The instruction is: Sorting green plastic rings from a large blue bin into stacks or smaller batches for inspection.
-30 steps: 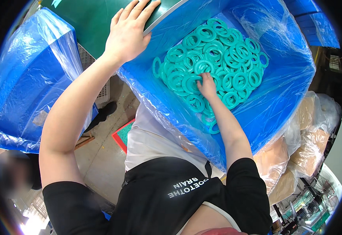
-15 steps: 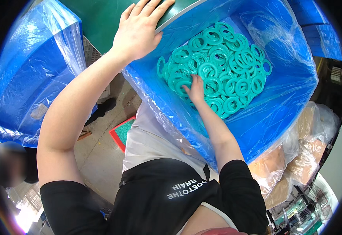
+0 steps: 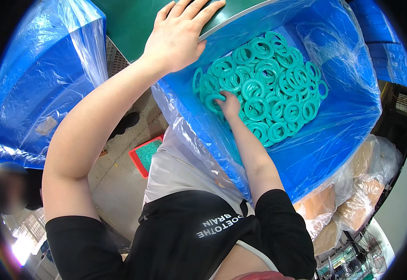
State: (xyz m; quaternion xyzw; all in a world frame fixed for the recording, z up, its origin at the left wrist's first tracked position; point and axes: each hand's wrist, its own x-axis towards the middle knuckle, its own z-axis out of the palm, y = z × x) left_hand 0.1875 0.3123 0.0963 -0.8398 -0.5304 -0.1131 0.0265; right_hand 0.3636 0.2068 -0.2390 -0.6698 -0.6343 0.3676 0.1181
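My left hand point(image 3: 178, 39) lies flat, fingers spread, on a green tabletop point(image 3: 129, 21) beside a large blue bin point(image 3: 320, 161) lined with clear plastic film. Inside the bin is a heap of teal rings point(image 3: 278, 110), flat and round with open centres. My right hand point(image 3: 230, 104) reaches down into it at the heap's near left side. Its thumb and fingers pinch the edge of one teal ring point(image 3: 208, 101), which still lies among the others. Part of the fingers is hidden behind the hand.
Another blue bin point(image 3: 31, 107) with a film liner stands at the left. A red-rimmed tray point(image 3: 133, 161) with teal bits sits on the floor by my leg. Film-wrapped brown packages point(image 3: 362, 191) are at the right, near a fan point(image 3: 371, 252). A person point(image 3: 12, 189) shows at the lower left.
My right hand has drawn its fingers in and closed on a ring at the left of the heap. The left hand stays on the tabletop. The whole view has shifted slightly.
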